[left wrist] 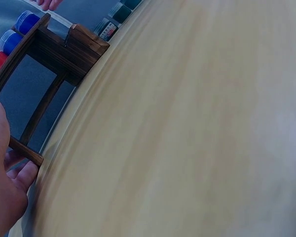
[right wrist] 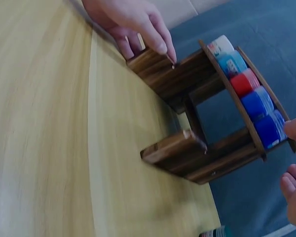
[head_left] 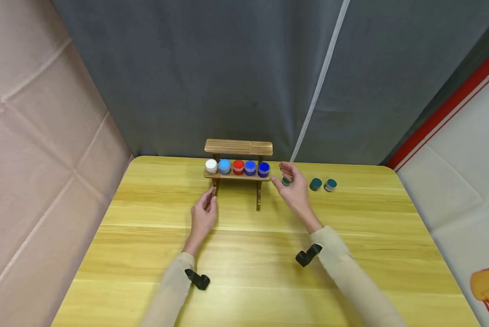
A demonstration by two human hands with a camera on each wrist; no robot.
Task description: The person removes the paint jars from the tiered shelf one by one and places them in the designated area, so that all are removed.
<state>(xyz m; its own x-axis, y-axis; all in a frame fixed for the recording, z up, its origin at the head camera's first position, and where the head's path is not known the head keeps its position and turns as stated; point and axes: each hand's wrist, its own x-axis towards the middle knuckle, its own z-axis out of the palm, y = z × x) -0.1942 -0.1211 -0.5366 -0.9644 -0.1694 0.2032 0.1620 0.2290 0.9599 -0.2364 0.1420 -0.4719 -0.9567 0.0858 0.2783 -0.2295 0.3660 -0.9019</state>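
A small two-tier wooden rack (head_left: 237, 177) stands near the back of the table. On its lower shelf a row of paint jars runs from a white jar (head_left: 211, 166) through a light blue jar (head_left: 224, 166) and a red jar (head_left: 238, 167) to a blue jar (head_left: 250, 168) and a dark blue jar (head_left: 263, 170). My left hand (head_left: 203, 216) grips the rack's left foot between thumb and fingers (right wrist: 155, 34). Beside the rack's right end, my right hand (head_left: 295, 190) holds nothing, its fingers loosely bent, thumb close to the dark blue jar. Behind it a green jar (head_left: 286, 181) shows partly hidden.
Two more dark green jars, one (head_left: 315, 184) beside another (head_left: 330, 185), stand on the table to the right of my right hand. A grey curtain (head_left: 212, 81) hangs behind the table's back edge. The rack's upper shelf (head_left: 238, 147) rises behind the row of jars.
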